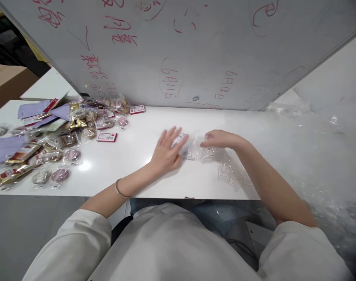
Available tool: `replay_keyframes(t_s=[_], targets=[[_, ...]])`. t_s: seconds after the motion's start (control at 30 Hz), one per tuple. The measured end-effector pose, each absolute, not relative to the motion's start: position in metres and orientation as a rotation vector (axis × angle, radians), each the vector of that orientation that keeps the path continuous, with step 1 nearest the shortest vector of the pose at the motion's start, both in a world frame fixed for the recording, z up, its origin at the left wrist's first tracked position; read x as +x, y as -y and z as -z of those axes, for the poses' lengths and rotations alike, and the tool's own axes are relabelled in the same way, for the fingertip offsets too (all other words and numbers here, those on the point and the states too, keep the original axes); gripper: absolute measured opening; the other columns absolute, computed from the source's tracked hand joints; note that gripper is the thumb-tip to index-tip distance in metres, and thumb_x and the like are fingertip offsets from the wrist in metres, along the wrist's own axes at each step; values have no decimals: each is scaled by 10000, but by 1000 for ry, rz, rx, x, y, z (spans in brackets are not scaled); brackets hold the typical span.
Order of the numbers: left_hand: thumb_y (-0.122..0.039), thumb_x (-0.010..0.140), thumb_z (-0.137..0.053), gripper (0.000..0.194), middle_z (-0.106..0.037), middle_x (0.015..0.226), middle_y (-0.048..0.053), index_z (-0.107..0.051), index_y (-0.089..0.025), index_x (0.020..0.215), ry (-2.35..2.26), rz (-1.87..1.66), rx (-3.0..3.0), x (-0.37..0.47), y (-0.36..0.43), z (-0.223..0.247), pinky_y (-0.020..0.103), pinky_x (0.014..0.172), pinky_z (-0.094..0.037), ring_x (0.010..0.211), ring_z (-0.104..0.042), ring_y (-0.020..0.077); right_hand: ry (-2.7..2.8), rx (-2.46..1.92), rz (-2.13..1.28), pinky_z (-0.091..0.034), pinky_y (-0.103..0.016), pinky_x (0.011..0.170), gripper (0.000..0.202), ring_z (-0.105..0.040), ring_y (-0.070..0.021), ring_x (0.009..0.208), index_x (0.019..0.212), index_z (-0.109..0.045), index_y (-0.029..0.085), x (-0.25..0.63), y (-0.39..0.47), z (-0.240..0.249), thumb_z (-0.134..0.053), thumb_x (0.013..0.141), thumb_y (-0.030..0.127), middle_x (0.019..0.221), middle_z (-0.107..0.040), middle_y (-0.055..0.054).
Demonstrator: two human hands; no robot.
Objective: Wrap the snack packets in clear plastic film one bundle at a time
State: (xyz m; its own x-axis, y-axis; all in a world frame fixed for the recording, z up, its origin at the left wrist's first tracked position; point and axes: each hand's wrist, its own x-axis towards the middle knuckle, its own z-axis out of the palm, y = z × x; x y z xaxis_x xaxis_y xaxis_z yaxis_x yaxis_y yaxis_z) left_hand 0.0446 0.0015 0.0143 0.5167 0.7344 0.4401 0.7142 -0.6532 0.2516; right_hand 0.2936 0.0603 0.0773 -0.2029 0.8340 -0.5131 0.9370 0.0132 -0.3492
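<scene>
My left hand [167, 151] is open, its fingers stretched out over the left end of a small lavender-tinted packet [183, 145]. Clear bubble wrap [198, 150] runs over and beside this packet; what lies inside is hard to make out. At the wrap's right part, my right hand [220, 139] is closed, with thumb and fingers pinching the plastic. A loose tail of the bubble wrap [229, 171] trails toward the table's front edge, below the right hand.
Wrapped snacks [61, 142], lavender pouches [34, 109] and gold sachets [12, 173] are heaped on the left of the white table [142, 171]. Small red-and-white boxes [107, 137] lie beside them. A whiteboard [178, 50] stands behind; a large bubble-wrap mass [321, 156] fills the right.
</scene>
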Motion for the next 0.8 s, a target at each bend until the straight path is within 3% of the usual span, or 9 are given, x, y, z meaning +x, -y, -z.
replay_keyframes(t_s=[0.07,0.13,0.23,0.3,0.37,0.47,0.6,0.7,0.8], targets=[[-357,920,-512,588,-381,1506,215,-376,-145,1451,-1677,-967,2362,35,-1,-18,559,1149,-285,1442,-306,356,-2121,1893,940,-369,-295,542,272,-562,-187,676,682,-499,218,295,-60,-74,-661,754,425,769,-601,-39],[-494,924,-495,569,-516,1326,237,-488,-103,1338,-1920,-872,2006,23,-10,-18,576,1056,-369,1292,-448,382,-2114,1904,939,-370,-289,533,246,-559,-181,673,699,-496,218,295,-59,-70,-661,742,396,793,-613,-42],[-578,905,-500,509,-628,1017,165,-620,-129,1111,-1925,-687,1742,9,-31,-16,517,940,-440,1092,-552,352,-2094,1924,987,-374,-279,523,222,-550,-168,655,728,-495,220,295,-57,-66,-663,726,365,802,-619,-38],[-532,880,-565,421,-624,908,112,-649,-147,1029,-1832,-668,1687,5,-42,-14,442,878,-469,990,-581,300,-2083,1946,1039,-375,-277,520,225,-538,-159,636,732,-483,222,294,-56,-64,-664,722,356,788,-611,-29],[-421,862,-617,287,-603,905,87,-666,-158,966,-1775,-704,1691,5,-45,-15,394,844,-481,920,-587,250,-2073,1962,1090,-371,-278,525,223,-527,-154,628,726,-468,226,295,-56,-62,-659,720,340,776,-603,-20],[-285,890,-593,138,-572,1005,96,-675,-179,920,-1841,-929,1880,12,-38,-20,407,914,-461,1002,-557,245,-2056,1969,1179,-356,-278,531,203,-506,-145,612,690,-440,227,295,-55,-61,-632,720,284,727,-590,-7],[-261,964,-505,168,-616,1020,92,-660,-196,967,-1711,-1107,2141,31,-27,-26,409,920,-471,1013,-559,233,-2034,1973,1334,-325,-271,517,214,-445,-118,549,649,-403,223,288,-53,-60,-612,692,217,631,-533,22],[-268,984,-466,226,-692,998,75,-681,-198,985,-1418,-938,2245,49,-23,-20,388,912,-501,1000,-614,215,-2011,2022,1402,-303,-268,507,219,-413,-110,527,646,-400,224,281,-51,-57,-616,683,222,598,-490,38],[-270,998,-424,304,-716,1156,80,-706,-196,1083,-1145,-695,2411,62,-22,-8,458,1067,-435,1215,-580,248,-1974,2075,1566,-299,-260,492,211,-403,-113,522,676,-426,230,278,-48,-54,-634,686,261,591,-472,40]])
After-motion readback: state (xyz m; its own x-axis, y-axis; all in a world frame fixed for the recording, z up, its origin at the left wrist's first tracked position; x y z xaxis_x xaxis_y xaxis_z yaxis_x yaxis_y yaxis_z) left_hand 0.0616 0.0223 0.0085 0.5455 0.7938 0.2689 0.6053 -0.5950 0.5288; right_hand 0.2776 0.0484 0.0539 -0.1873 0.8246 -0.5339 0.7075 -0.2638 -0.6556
